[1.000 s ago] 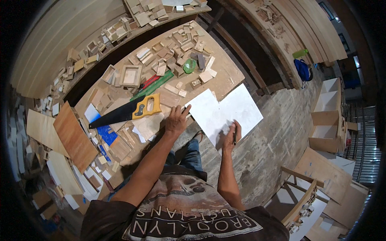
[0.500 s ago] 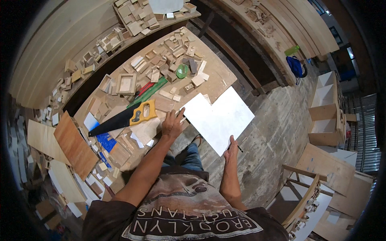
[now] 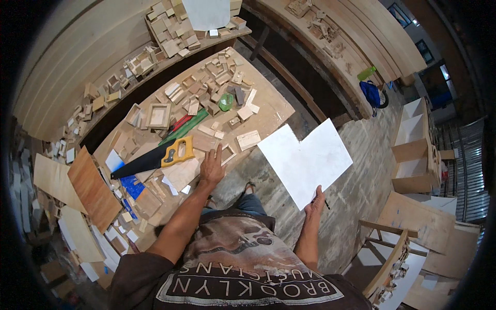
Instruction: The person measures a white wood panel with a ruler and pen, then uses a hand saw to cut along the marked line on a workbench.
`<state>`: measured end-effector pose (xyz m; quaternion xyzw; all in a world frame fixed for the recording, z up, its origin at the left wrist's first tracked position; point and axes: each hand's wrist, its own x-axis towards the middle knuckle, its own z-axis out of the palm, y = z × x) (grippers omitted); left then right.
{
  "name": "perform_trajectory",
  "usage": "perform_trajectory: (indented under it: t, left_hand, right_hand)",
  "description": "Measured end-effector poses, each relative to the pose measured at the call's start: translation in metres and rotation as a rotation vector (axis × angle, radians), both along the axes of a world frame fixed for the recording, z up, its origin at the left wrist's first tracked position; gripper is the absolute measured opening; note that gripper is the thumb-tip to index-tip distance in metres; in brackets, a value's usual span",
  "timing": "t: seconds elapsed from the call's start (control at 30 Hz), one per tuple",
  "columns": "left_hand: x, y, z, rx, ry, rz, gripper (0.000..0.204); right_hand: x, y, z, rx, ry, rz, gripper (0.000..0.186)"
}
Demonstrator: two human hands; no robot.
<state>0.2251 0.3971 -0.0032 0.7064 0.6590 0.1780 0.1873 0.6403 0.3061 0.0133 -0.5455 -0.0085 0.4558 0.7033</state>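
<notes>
My left hand (image 3: pixel 211 166) rests at the worktable's edge, fingers apart, touching or beside a small wooden frame (image 3: pixel 226 154). A handsaw (image 3: pixel 176 152) with a yellow handle and dark blade lies left of it. My right hand (image 3: pixel 314 202) grips a white board (image 3: pixel 305 165) with a notched upper edge by its lower corner, together with a dark pencil (image 3: pixel 327 204). The board is held out over the floor, to the right of the worktable (image 3: pixel 274 103). Behind my left hand lie green and red strips (image 3: pixel 190 121), a green round object (image 3: pixel 226 102) and scattered wooden blocks.
A back shelf (image 3: pixel 111 95) holds small wooden pieces. Plywood panels (image 3: pixel 90 186) lean at the left. Open wooden cabinets (image 3: pixel 411 150) stand right, above loose panels (image 3: pixel 421 219) and a wooden frame (image 3: pixel 392 248). A blue bag (image 3: pixel 371 93) sits at the back right. My feet (image 3: pixel 249 186) are on concrete.
The white board has moved rightward with my right hand, away from my left hand. My left hand has left its edge and shifted left, uncovering a small frame and block at the table's edge.
</notes>
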Motion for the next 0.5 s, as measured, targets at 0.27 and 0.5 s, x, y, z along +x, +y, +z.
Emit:
perform_trajectory:
  t: [0.27, 0.5]
  left_hand:
    - [0.007, -0.009, 0.013, 0.055, -0.078, 0.093, 0.100]
    - [0.031, -0.039, 0.062, 0.161, -0.138, 0.381, 0.087]
  right_hand:
    - [0.034, 0.037, 0.031, 0.075, 0.071, 0.087, 0.051]
    - [0.058, 0.093, 0.048, 0.094, 0.073, 0.251, 0.046]
